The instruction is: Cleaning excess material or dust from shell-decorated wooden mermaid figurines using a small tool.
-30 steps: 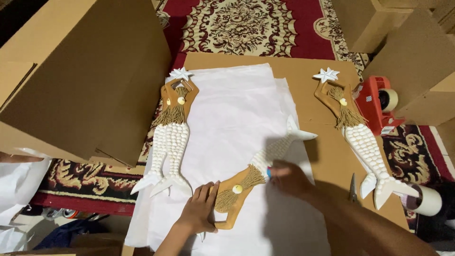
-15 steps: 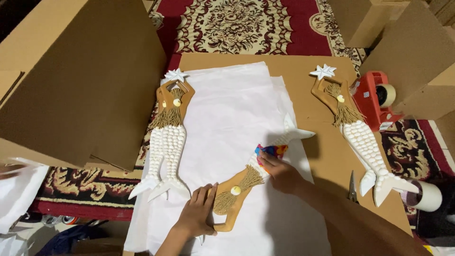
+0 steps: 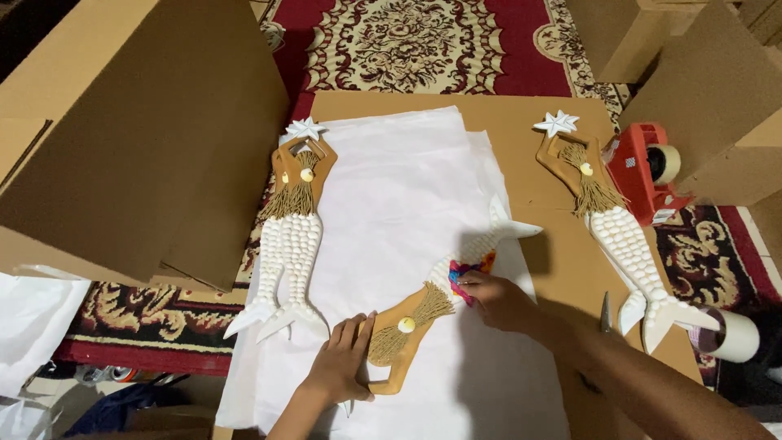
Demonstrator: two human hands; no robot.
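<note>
Colourful cloth (image 3: 471, 274) newly under right hand (image 3: 501, 300).

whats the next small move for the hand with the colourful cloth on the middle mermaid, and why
Probably slide the right hand with the colourful cloth along the shell tail toward the fin. The cloth sits at the waist of the middle mermaid, the tail beyond it lies uncovered, and the left hand pins the head end flat on the white paper.
</note>
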